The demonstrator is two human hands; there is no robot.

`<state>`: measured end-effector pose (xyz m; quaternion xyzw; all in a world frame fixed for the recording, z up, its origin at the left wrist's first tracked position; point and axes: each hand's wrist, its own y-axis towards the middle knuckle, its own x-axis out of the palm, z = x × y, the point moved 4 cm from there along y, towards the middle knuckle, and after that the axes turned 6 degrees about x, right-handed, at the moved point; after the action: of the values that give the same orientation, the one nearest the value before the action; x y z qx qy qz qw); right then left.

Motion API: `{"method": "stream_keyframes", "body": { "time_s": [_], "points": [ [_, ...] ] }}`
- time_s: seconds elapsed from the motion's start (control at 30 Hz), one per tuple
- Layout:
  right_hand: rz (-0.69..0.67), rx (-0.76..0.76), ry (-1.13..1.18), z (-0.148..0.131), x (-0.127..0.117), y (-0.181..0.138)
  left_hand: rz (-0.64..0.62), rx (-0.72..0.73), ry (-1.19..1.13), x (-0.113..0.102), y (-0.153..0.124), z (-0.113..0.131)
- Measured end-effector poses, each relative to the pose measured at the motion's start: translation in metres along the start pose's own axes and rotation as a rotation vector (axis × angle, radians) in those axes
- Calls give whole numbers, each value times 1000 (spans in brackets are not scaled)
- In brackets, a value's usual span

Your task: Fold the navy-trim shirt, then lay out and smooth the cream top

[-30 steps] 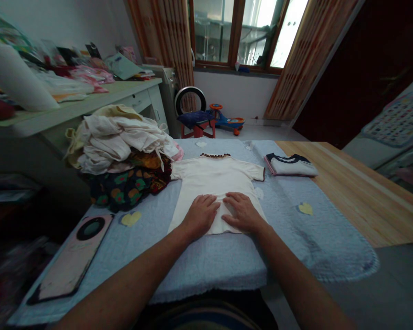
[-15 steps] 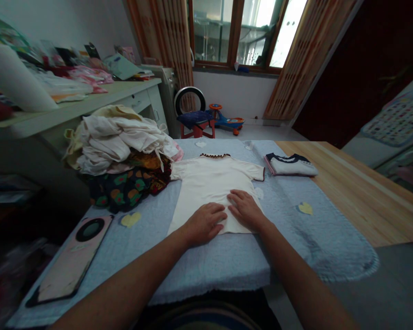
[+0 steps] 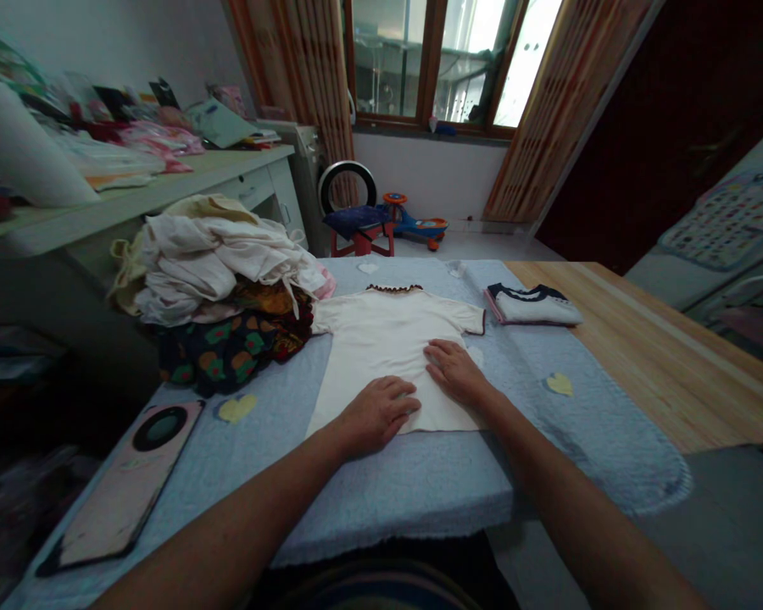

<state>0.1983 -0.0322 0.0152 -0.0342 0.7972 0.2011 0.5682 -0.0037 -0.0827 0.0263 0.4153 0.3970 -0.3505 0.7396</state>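
Note:
A small white short-sleeved shirt (image 3: 381,330) lies spread flat on a light blue cloth (image 3: 394,500), its dark-trimmed collar at the far side and its hem toward me. My left hand (image 3: 378,413) rests on the lower part of the shirt near the hem, fingers stretched and pointing right. Slightly farther off, my right hand (image 3: 454,370) lies flat on the shirt's right half with its fingers out. Neither hand grips the fabric. Small creases run across the shirt between and beyond the hands.
A heap of crumpled clothes (image 3: 222,263) stands left of the shirt. A pink phone-shaped case (image 3: 124,491) lies at the front left. Folded clothes (image 3: 534,307) sit at the right, near bare wooden tabletop (image 3: 642,339). A stool (image 3: 359,224) and a blue ride-on toy (image 3: 416,224) stand beyond.
My right hand has slid slightly away from me and to the right across the shirt. My left hand stays nearly in place. The whole view has shifted a little.

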Motion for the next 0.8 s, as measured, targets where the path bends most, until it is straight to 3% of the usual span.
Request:
{"method": "stream_keyframes", "body": {
  "time_s": [0.17, 0.4, 0.63, 0.8],
  "points": [
    [-34, -2, 34, 15, -13, -11, -11, 38, -6, 1, 2, 4],
    [-109, 33, 58, 15, -21, -48, -18, 24, 10, 2, 5, 5],
    [-52, 57, 48, 26, -18, -39, -126, 36, -5, -5, 28, 23],
    [43, 84, 59, 37, -12, -34, -188, 87, -31, 4, 41, 39]
  ]
}}
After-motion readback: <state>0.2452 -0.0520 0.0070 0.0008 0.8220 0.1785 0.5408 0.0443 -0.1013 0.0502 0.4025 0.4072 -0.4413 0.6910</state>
